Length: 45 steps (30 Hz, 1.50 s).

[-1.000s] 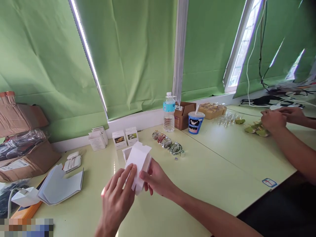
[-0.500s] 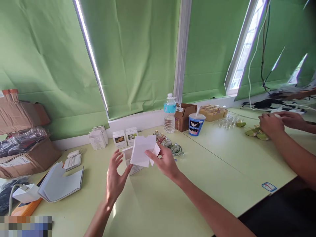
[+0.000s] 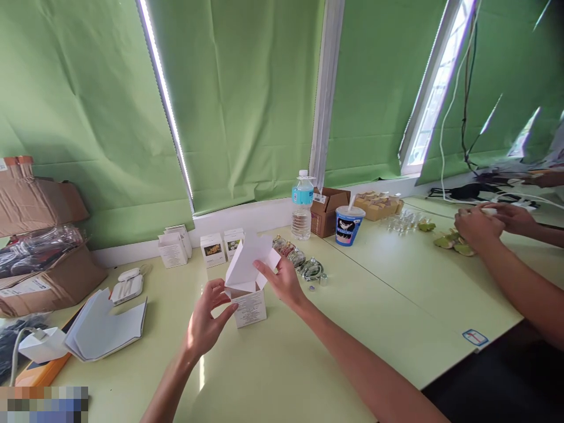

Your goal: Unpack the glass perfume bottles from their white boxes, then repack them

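A pale green tabletop (image 3: 374, 317) carries everything. A small white cardboard box (image 3: 249, 305) stands upright in front of me, lid flap raised. My left hand (image 3: 206, 322) curls loosely against its left side — steadying it, I judge. My right hand (image 3: 282, 281) pinches the open flap (image 3: 250, 264), fingers half closed. Flat white box blanks (image 3: 108, 324) lie to the left.

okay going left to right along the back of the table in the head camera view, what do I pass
Cardboard boxes → plain white cartons → two printed cartons → water bottle → small brown box → blue cup → tan tray → another person's hands.
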### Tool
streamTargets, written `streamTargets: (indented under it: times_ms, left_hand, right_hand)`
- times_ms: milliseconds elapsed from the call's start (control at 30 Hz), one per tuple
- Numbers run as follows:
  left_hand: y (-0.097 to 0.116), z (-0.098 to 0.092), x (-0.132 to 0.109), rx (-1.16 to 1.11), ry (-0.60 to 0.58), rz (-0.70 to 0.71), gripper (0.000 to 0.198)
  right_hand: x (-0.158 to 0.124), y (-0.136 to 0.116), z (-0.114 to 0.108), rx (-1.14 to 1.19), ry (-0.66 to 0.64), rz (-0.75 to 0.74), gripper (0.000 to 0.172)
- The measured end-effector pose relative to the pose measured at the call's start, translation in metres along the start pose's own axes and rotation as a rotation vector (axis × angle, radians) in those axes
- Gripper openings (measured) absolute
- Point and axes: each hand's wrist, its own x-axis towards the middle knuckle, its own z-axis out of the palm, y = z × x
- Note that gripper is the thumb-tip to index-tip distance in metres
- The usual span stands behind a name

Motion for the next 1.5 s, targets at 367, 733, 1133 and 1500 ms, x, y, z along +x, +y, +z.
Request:
streamTargets:
  times_ms: [367,733,1133,1500]
  left_hand:
    - [-0.006,0.0,-0.002,0.128,0.049,-0.041,0.038]
    - [-0.003,0.002,-0.002,0.237,0.034,0.099,0.035]
    - [-0.018,0.0,-0.001,0.303,0.123,0.045,0.064]
    - [-0.032,-0.015,0.012,0.417,0.251,0.067,0.073]
  right_hand:
    - [-0.004,0.0,-0.008,-0.126,-0.155,-0.022,0.041]
    - [-0.006,-0.026,-0.005,-0.411,-0.107,-0.282,0.043]
    - [-0.024,-0.015,-0.015,-0.787,-0.286,-0.49,0.023]
    - [-0.001,0.035,-0.157,-0.966,-0.09,0.2,0.048]
